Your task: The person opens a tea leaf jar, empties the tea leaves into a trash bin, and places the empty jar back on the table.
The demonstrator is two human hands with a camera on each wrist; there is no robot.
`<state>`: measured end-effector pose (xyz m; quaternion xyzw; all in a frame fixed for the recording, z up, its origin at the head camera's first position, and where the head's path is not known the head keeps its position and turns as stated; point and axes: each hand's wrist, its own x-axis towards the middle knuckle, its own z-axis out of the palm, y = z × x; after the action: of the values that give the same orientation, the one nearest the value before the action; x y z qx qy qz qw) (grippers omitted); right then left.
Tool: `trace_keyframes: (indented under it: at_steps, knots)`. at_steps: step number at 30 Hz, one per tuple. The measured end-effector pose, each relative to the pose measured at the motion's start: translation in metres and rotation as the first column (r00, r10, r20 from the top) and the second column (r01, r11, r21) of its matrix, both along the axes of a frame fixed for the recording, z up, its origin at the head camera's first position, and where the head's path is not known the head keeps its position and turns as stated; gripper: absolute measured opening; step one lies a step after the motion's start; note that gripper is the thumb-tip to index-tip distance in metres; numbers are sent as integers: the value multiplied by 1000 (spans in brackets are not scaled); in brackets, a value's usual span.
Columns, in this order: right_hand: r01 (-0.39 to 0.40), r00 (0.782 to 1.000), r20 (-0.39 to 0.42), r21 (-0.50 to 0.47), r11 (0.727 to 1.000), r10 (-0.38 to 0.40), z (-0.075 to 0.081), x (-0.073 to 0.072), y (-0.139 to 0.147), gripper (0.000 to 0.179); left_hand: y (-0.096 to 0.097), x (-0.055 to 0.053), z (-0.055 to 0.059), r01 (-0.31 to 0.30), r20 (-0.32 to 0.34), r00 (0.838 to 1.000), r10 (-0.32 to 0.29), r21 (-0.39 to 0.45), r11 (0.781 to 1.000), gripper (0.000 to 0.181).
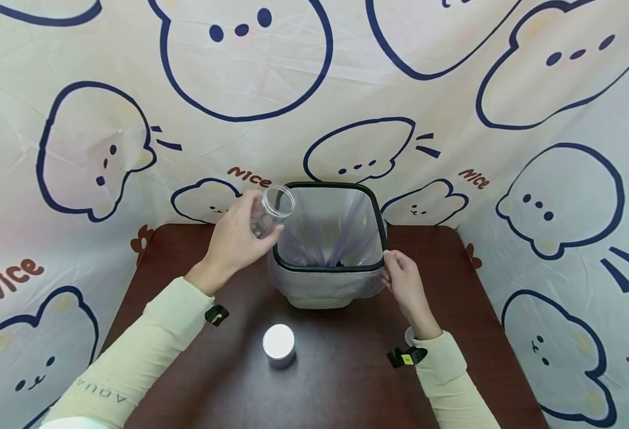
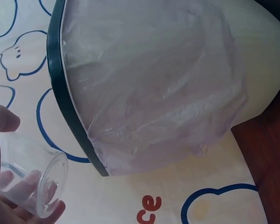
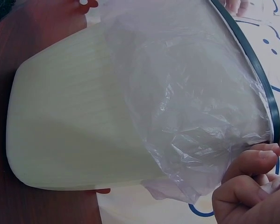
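Note:
My left hand (image 1: 236, 235) grips a clear jar (image 1: 279, 201), its open mouth tipped toward the left side of a trash bin. In the left wrist view the jar (image 2: 34, 175) shows see-through, with fingers visible behind it. The pale bin (image 1: 319, 302) has a dark green rim (image 1: 327, 269) and a thin lilac bag (image 1: 325, 283) folded over its outside. At the bin's front right corner my right hand (image 1: 404, 283) pinches the rim and bag edge. Something small and dark (image 1: 340, 263) lies inside the bin, too small to identify.
A small jar with a white lid (image 1: 279, 344) stands on the brown table (image 1: 341, 381) in front of the bin. A round clear object (image 1: 409, 336) lies partly hidden by my right wrist. A patterned cloth (image 1: 239, 71) hangs behind and at both sides.

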<state>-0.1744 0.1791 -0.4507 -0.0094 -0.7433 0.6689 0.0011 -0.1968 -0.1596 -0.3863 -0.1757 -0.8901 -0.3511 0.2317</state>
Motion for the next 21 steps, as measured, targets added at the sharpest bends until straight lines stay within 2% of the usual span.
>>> trace_keyframes:
  at_steps: [6, 15, 21]
  knots:
    - [1, 1000, -1, -1, 1000, -1, 1, -1, 0, 35, -1, 7, -9, -4, 31, 999, 3, 27, 1000, 62]
    - [4, 1000, 10, 3, 1000, -4, -1, 0, 0, 35, -4, 16, -24, 22, 102, 994, -33, 100, 995, 63]
    - [5, 1000, 11, 4, 1000, -5, -1, 0, 0, 36, -8, 23, -35, 6, 113, 993, -19, 122, 993, 64]
